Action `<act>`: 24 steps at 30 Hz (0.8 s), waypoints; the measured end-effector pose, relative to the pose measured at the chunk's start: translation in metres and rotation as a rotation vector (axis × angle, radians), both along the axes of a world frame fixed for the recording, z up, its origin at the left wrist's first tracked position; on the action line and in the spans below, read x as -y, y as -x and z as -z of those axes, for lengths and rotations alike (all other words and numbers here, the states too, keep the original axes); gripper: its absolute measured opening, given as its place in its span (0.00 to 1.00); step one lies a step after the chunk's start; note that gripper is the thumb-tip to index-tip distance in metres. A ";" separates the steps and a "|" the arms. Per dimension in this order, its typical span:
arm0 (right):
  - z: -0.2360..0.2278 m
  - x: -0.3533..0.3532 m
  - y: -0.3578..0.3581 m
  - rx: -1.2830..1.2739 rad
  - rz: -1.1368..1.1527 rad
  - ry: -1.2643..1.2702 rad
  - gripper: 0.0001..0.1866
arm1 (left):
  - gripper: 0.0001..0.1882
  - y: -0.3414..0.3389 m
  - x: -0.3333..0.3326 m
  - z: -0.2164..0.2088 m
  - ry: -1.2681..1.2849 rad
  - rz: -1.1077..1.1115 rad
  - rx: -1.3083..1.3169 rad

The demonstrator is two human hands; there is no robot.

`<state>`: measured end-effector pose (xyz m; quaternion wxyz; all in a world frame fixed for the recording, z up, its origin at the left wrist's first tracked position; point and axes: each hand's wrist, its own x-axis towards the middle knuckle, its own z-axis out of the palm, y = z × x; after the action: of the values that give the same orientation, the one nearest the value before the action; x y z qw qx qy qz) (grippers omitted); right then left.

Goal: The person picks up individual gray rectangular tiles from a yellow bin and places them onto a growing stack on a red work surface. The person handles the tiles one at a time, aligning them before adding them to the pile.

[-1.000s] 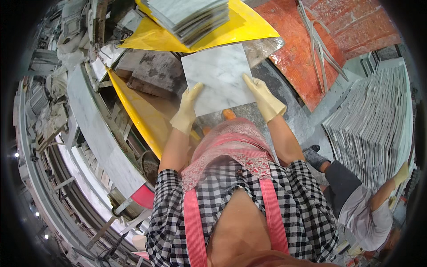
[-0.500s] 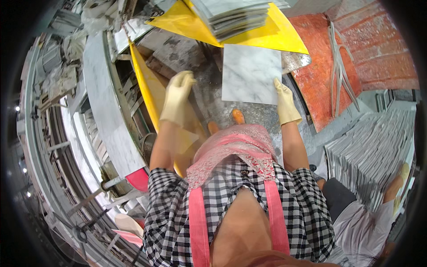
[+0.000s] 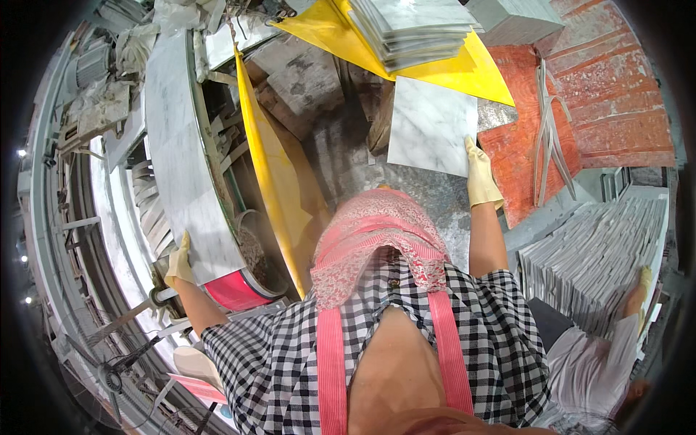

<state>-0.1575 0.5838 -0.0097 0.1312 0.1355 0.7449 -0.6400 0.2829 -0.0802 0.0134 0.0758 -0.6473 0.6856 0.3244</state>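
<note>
Marble tile: pale, grey-veined square tile (image 3: 433, 119), approx. mid-scene, far of the worker; hangs over the wet-looking floor, its far edge beside the yellow sheet (image 3: 475, 72); can't tell if the two touch.

Right hand: cream-gloved right hand (image 3: 482, 177) grasps the tile at its near-right corner; thumb on top, other fingers mostly hidden, prob. under; sole visible support.

Left hand: gloved left hand (image 3: 180, 264), well apart from the tile, at the near-left edge of a long marble slab (image 3: 190, 156); thumb lies along the edge; can't tell if the rest grips or merely rests.

Left side: red band (image 3: 235, 290) just beyond the slab's near end; yellow panel (image 3: 272, 174) stands to its right.

Far side: tile stack (image 3: 413, 36) sits on the yellow sheet; orange-red board (image 3: 518, 119) w/ pale straps (image 3: 549, 148) to the right.

Right side: big pack of thin slabs (image 3: 591, 250); co-worker's gloved hand (image 3: 644, 279) at its near-right.

Handling tip: one-corner hold likely twists the wrist, so a firm pinch w/ fingers spread well under should keep the tile level; corners look chip-prone, best kept off the stack; left fingertips best clear of the band.
</note>
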 end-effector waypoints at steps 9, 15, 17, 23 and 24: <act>0.023 -0.013 0.015 0.031 0.064 -0.102 0.26 | 0.28 -0.011 -0.048 -0.033 -0.003 -0.144 -0.426; 0.007 -0.006 0.011 0.018 -0.007 0.000 0.25 | 0.24 -0.012 -0.077 -0.060 0.244 -0.161 -0.488; -0.003 -0.003 0.007 -0.004 0.018 -0.064 0.25 | 0.24 -0.005 -0.105 -0.080 0.416 -0.161 -0.462; -0.024 -0.003 0.007 0.000 -0.158 0.019 0.29 | 0.25 0.023 -0.150 -0.164 0.553 -0.193 -0.589; -0.024 -0.003 0.011 -0.022 -0.206 0.002 0.30 | 0.24 0.026 -0.152 -0.174 0.554 -0.221 -0.544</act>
<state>-0.1682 0.5872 0.0144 0.1883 0.0508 0.7555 -0.6254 0.2566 0.0720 0.1873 -0.3211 -0.6035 0.6685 0.2929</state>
